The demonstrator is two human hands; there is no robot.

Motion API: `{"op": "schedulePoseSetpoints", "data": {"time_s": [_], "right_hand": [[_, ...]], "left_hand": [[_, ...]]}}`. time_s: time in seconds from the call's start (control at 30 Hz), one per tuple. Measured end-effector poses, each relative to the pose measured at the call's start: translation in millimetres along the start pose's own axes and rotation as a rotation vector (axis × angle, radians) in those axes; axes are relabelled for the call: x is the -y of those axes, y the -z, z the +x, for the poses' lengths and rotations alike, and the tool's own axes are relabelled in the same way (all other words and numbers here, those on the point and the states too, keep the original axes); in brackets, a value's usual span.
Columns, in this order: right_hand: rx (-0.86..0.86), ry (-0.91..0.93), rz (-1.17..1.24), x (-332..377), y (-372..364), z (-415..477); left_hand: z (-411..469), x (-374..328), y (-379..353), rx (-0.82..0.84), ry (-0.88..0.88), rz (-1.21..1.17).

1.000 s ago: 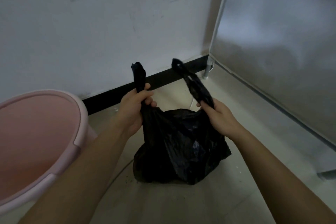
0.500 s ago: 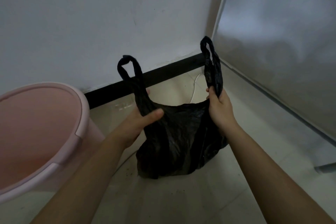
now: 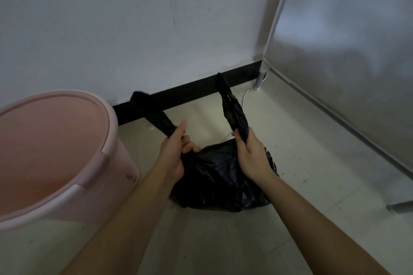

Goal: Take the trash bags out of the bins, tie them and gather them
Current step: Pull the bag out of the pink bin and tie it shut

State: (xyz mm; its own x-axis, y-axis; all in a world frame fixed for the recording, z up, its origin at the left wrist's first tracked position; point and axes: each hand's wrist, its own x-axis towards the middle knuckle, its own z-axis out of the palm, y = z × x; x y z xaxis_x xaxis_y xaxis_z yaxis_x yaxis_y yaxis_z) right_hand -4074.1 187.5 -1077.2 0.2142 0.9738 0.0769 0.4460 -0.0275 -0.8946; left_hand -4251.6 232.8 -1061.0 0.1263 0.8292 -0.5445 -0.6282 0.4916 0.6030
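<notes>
A pale floor (image 3: pixel 223 241) was seen below a wall, and a pink bin (image 3: pixel 120 163) with no bag in it stood at the left. Just right of the bin, the black trash bag (image 3: pixel 219 176) was set on the floor, not yet tied. The fingers of the left hand (image 3: pixel 174 152) and the right hand (image 3: pixel 252 158) were each clenched round the base of one handle. The left handle (image 3: pixel 154 116) and right handle (image 3: pixel 234 111) were stretched up and away, apart, so crossing them was judged to be due.

Head-worn view, forward and downward
</notes>
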Motion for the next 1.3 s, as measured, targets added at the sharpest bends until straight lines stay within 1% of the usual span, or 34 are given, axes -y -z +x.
{"op": "schedulePoseSetpoints", "data": {"time_s": [0.07, 0.13, 0.27, 0.33, 0.43, 0.53, 0.6, 0.67, 0.73, 0.8, 0.9, 0.93, 0.97, 1.0, 1.07, 1.1, 1.13, 1.2, 1.3], "right_hand": [[0.044, 0.012, -0.035, -2.6, -2.6, -2.7], [0.102, 0.034, -0.119, -7.8, -0.3, -2.6], [0.259, 0.173, -0.381, -17.7, 11.5, -0.9], [0.328, 0.255, -0.457, -16.5, 13.2, -2.8], [0.415, 0.352, -0.585, -12.0, 10.0, -2.5], [0.464, 0.411, -0.703, -11.9, 6.0, -2.7], [0.480, 0.421, -0.727, -13.4, 6.5, -3.6], [0.481, 0.386, -0.662, -15.6, 7.9, -3.2], [0.474, 0.271, -0.529, -13.9, 12.0, 1.6], [0.501, 0.067, -0.339, -9.5, 19.1, 6.5], [0.620, -0.267, -0.013, -4.5, 36.2, 13.1], [0.623, -0.364, 0.118, -5.6, 42.0, 15.5], [0.580, -0.445, 0.242, -6.7, 47.7, 18.4], [0.498, -0.500, 0.330, -8.0, 52.9, 23.1], [0.313, -0.522, 0.458, -4.9, 60.3, 32.6], [0.260, -0.505, 0.518, 0.0, 61.8, 36.3], [0.248, -0.476, 0.558, 7.1, 61.4, 39.7], [0.301, -0.394, 0.586, 25.7, 56.5, 42.2], [0.396, -0.256, 0.526, 53.1, 44.4, 44.2]], "left_hand": [[1.9, 1.2, 4.9, 0.057, 0.035, 0.033], [2.5, 2.2, 12.0, 0.144, 0.059, 0.109], [-0.8, -6.0, 24.6, 0.310, 0.148, 0.339], [-1.8, -13.2, 26.2, 0.368, 0.188, 0.449], [-5.9, -17.1, 24.3, 0.486, 0.179, 0.634], [-10.0, -13.5, 19.5, 0.504, 0.147, 0.701], [-12.5, -11.6, 14.9, 0.464, 0.132, 0.717], [-13.8, -11.4, 13.0, 0.439, 0.141, 0.691], [-14.4, -11.5, 13.4, 0.450, 0.146, 0.668], [-16.0, -11.6, 14.7, 0.478, 0.166, 0.639], [-18.3, -11.8, 15.1, 0.532, 0.227, 0.596], [-18.4, -12.2, 15.3, 0.545, 0.250, 0.583], [-18.1, -12.8, 15.3, 0.559, 0.273, 0.577], [-17.6, -13.6, 15.1, 0.575, 0.293, 0.579], [-17.5, -14.6, 14.0, 0.609, 0.324, 0.598], [-17.2, -14.3, 12.7, 0.625, 0.340, 0.609], [-17.0, -14.1, 11.5, 0.639, 0.356, 0.618], [-17.2, -11.9, 7.1, 0.672, 0.388, 0.646], [-17.6, -6.6, 3.3, 0.701, 0.416, 0.690]]}}
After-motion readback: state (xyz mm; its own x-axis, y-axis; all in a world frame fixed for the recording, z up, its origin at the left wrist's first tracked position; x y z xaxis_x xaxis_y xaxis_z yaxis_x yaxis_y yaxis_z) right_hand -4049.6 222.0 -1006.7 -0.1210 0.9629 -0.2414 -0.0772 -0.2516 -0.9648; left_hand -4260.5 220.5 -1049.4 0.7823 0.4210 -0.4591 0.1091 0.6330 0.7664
